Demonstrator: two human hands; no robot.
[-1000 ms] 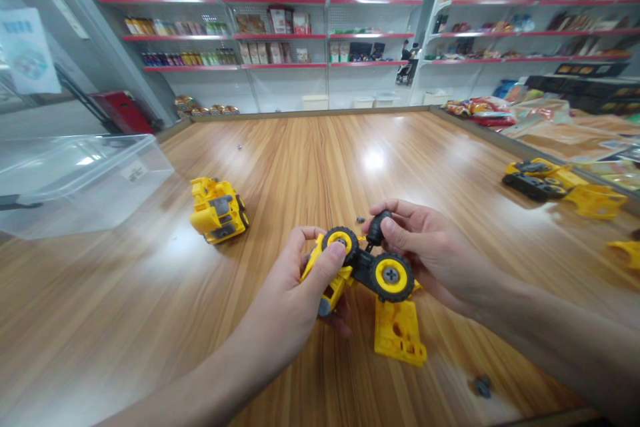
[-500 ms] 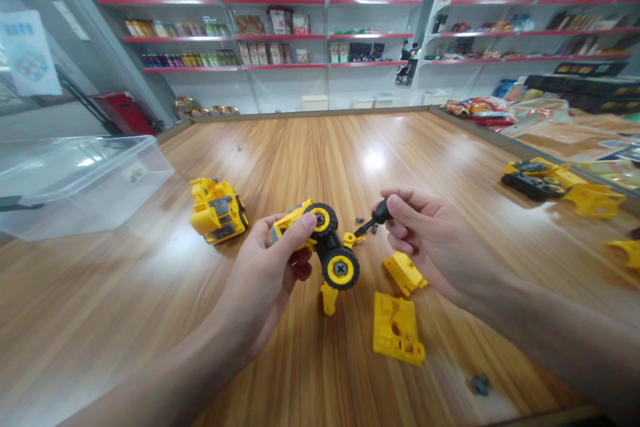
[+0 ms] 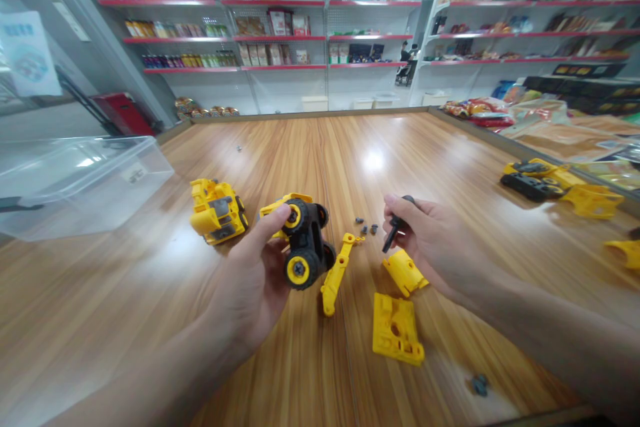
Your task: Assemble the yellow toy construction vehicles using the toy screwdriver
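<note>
My left hand (image 3: 260,267) is closed on a yellow toy truck (image 3: 313,233) with a black chassis and black tyres on yellow hubs, its underside turned to the right. In my right hand (image 3: 425,233) is a black screwdriver (image 3: 395,233), its shaft slanting down to the left, apart from the truck. A long yellow toy arm (image 3: 337,273) lies on the table just right of the truck. Several small dark screws (image 3: 374,229) lie between the hands. Below my right hand are a curved yellow piece (image 3: 406,272) and a flat yellow plate (image 3: 397,328) with holes.
Another yellow toy vehicle (image 3: 219,210) stands to the left, near a clear plastic bin (image 3: 85,180). A tracked yellow toy (image 3: 537,179) sits at the right. Small grey parts (image 3: 480,384) lie near the front edge of the wooden table (image 3: 290,153). Stocked shelves (image 3: 280,67) line the back.
My left hand has tilted the truck and moved it slightly left, uncovering more of the yellow arm. The screwdriver has swung to point more downward and moved right, away from the truck.
</note>
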